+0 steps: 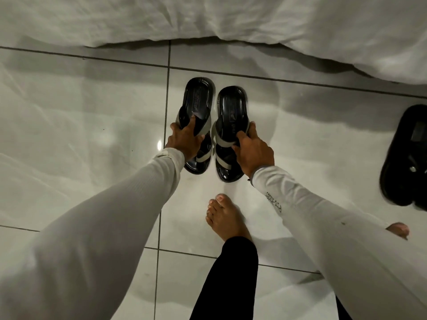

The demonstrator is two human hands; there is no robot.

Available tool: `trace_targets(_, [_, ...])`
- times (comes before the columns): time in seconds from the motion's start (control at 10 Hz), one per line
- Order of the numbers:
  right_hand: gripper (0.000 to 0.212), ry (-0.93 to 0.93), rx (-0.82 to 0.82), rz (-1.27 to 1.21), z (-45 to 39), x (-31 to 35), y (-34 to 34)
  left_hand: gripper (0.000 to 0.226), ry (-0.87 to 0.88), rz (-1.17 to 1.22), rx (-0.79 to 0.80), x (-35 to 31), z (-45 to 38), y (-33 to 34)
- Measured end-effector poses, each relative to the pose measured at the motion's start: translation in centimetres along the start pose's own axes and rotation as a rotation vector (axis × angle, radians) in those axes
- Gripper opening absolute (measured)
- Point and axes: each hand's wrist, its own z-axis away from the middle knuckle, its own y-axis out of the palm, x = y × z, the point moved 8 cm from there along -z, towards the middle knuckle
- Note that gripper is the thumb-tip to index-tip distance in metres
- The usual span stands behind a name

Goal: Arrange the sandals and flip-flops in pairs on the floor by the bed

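Nearest the camera, a black trouser leg (227, 278) ends in a bare foot (225, 218) planted on the glossy white tiled floor (69, 125); the toes of the other foot (398, 229) peep out from behind the right forearm. Both arms reach forward in pale long sleeves (92, 227), the right one printed with small dark lettering near the cuff.

Just beyond the foot, the left hand (184, 140) grips the left sandal (197, 105), its fingers (189, 125) curled over the grey strap and onto the black footbed, thumb on the outer edge. The right hand (253, 151) holds the right sandal (231, 112) the same way, fingers wrapped around its grey straps from the outer side. The two sandals are black with grey bands, lying side by side and nearly parallel, close but not touching, toe ends toward the person and heels toward the bed. Whether their soles rest fully on the tiles cannot be told.

Well apart to the right, at the picture's edge, lies another black sandal (406, 155) with a small metal fitting on its strap, partly cut off.

Farthest away, the rumpled white bed sheet (208, 17) hangs down to the floor across the top.
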Motion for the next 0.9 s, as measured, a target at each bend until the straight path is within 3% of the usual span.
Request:
trace_targets(0.4, [0.034, 0.066, -0.05, -0.08, -0.4, 1.1, -0.2, 0.046, 0.017, -0.097, -0.026, 0.5, 0.6, 0.9])
trace_targets(0.7, [0.034, 0.1, -0.08, -0.158, 0.1, 1.6, -0.4, 0.05, 0.055, -0.104, -0.011, 0.2, 1.2, 0.5])
trace_targets(0.8, [0.053, 0.086, -0.054, -0.206, 0.9, 1.8, -0.4, 0.063, 0.085, -0.136, -0.03, 0.0, 2.4, -0.1])
trace_targets(0.9, [0.073, 0.089, -0.097, -0.169, 2.8, 0.4, -1.1, 0.073, 0.105, -0.28, -0.161, -0.4, 5.1, -0.9])
